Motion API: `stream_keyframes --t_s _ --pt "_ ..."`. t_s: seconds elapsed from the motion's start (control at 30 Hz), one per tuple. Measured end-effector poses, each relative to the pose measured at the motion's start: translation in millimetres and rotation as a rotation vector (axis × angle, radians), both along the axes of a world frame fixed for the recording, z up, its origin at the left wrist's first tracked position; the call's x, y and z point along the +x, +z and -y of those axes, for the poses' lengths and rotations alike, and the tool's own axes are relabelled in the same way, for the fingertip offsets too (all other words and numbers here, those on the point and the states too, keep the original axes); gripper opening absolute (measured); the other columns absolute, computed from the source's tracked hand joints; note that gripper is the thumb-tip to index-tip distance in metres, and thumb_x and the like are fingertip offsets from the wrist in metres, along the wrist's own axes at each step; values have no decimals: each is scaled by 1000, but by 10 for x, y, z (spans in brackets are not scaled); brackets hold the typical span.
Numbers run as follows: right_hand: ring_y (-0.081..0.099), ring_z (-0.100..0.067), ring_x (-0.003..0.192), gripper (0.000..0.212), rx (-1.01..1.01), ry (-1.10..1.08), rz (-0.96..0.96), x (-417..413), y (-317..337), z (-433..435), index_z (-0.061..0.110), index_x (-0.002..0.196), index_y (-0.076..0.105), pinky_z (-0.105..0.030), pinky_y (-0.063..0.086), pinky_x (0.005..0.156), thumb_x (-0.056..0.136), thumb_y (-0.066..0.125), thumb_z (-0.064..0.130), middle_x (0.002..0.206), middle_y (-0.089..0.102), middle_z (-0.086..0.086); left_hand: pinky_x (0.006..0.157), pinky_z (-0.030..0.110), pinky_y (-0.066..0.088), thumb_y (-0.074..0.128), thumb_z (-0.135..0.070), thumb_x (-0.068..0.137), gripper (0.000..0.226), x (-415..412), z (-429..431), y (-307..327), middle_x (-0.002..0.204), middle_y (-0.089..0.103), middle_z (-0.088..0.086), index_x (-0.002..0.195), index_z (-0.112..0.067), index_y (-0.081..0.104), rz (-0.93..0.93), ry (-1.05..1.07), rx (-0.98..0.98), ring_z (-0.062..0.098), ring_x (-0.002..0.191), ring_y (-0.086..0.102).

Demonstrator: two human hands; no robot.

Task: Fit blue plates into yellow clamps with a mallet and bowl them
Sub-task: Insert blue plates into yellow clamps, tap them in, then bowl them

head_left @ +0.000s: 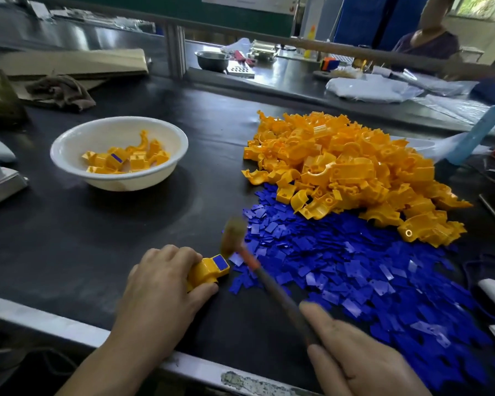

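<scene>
My left hand point(160, 284) grips a yellow clamp point(205, 272) on the black table, with a blue plate point(220, 262) seated in its upper face. My right hand point(355, 358) holds the handle of a mallet point(235, 235), whose blurred head hovers just above and right of the clamp. A heap of yellow clamps point(352, 172) lies at the right, and a spread of loose blue plates point(355, 267) lies in front of it. A white bowl point(69, 144) at the left holds several fitted clamps.
The table's metal front edge point(69, 330) runs below my hands. A brown rag point(60, 91) and cardboard lie at the back left. A steel bowl point(212, 60) and clutter sit on the far bench, where another person is seated at the back right.
</scene>
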State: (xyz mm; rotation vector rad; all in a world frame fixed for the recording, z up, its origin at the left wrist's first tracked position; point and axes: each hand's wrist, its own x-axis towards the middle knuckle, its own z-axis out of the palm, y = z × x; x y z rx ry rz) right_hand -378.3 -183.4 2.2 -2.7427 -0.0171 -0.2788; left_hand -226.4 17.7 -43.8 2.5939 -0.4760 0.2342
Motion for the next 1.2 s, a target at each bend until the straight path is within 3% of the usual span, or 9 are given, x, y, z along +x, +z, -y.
stream_keyframes --t_s 0.13,0.3,0.43,0.53,0.7,0.8,0.93,1.03,1.2 --pt "38 10 124 41 18 -38 -201 48 96 34 74 121 4 0 29 93 94 31 56 128 39 38 79 36 43 72 -54 70 33 9 -1 1 86 52 -14 95 -34 61 -1 -5 20 15 89 46" --pt "31 32 107 42 190 -63 -64 62 130 19 74 115 18 6 30 82 83 39 56 102 37 60 77 37 43 76 -50 69 34 -10 -3 1 85 54 -13 94 -31 63 21 0 -11 17 87 48" --pt "43 2 125 48 76 -50 -115 153 47 -62 62 136 11 -12 37 97 95 34 53 134 44 30 80 35 42 72 -54 71 35 -5 -8 -5 87 51 -15 97 -33 61 5 -2 26 15 90 46" --pt "40 0 129 49 53 -51 -172 209 120 10 58 138 11 -15 36 101 96 34 52 139 40 29 81 33 41 69 -57 72 36 1 -2 0 89 51 -16 99 -36 60 -4 4 34 12 92 45" --pt "46 29 83 48 190 -180 -100 79 183 4 72 114 22 6 35 73 87 53 47 91 37 51 80 34 41 70 -56 71 36 3 -2 -16 89 52 -16 98 -34 60 -3 13 33 13 91 46" --pt "57 11 55 51 59 -257 -41 -26 122 144 45 112 63 -3 39 46 68 79 24 81 62 29 81 34 41 69 -56 72 35 -9 5 -14 90 52 -16 98 -35 59 -19 27 28 13 91 46" --pt "63 -19 52 53 -160 -451 -28 -31 52 376 19 108 71 -23 48 43 58 84 11 77 69 3 80 33 42 69 -56 71 33 -10 2 -12 90 55 -16 95 -35 59 -56 42 26 11 91 47" --pt "65 -22 54 56 -208 -490 -81 -41 -28 549 17 108 71 -26 45 41 54 86 10 74 68 1 68 27 43 66 -61 68 30 62 -31 91 81 63 -17 85 -37 62 -202 72 -216 1 81 54" --pt "66 -21 50 67 -299 -441 -55 -14 -169 701 9 99 74 -21 42 45 35 94 10 66 66 -2 57 28 50 64 -54 82 35 643 36 524 69 70 -2 79 -20 68 -520 201 -1029 10 62 65"
